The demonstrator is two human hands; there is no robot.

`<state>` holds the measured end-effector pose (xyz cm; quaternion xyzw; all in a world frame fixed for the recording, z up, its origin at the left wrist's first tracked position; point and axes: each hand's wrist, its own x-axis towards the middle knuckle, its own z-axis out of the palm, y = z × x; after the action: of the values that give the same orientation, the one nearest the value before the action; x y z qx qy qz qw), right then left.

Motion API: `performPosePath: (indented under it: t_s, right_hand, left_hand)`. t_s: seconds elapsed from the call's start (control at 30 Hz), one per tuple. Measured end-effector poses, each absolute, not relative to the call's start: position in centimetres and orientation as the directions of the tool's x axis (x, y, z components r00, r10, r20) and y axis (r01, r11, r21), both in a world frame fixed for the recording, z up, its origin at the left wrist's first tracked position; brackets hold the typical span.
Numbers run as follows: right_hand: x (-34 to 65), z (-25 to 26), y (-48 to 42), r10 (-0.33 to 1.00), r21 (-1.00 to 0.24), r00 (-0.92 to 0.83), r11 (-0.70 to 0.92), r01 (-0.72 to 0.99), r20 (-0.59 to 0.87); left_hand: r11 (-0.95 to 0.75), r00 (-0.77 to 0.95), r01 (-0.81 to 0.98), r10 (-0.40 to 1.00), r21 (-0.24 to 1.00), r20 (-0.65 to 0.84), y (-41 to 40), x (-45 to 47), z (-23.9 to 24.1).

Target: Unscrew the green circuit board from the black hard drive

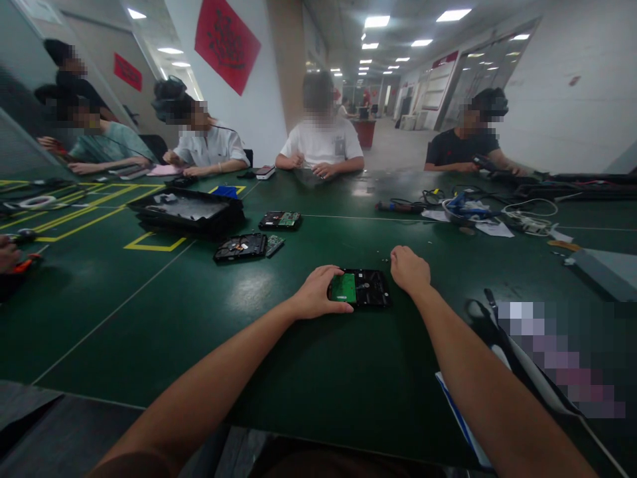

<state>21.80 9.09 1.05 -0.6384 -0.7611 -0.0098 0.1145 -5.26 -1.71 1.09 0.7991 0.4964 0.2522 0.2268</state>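
Note:
A black hard drive [373, 290] with a green circuit board on its left part lies flat on the table. My left hand [322, 291] grips its left end, with the thumb on the near edge and the fingers on the far edge. Just beyond the drive's right end is my right hand [410, 268], resting at the table surface with its fingers curled together. Whatever it holds, if anything, is hidden. Tiny screws [383, 255] lie scattered by its fingertips.
Two more opened drives, one nearer [241, 247] and one farther [280, 220], lie at left by a black tray [186, 211]. Cables [468, 207] tangle at back right, with a grey box [604, 272] at the right edge. Several people sit around the table.

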Motion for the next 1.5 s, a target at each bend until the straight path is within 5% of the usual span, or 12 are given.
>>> performPosePath:
  t_s: [1.5]
  right_hand:
    - [21.0, 0.3, 10.0, 0.918, -0.102, -0.324, 0.353, 0.930, 0.227]
  left_hand:
    - [-0.348, 0.286, 0.725, 0.937, 0.594, 0.200, -1.5, -6.0, 0.2]
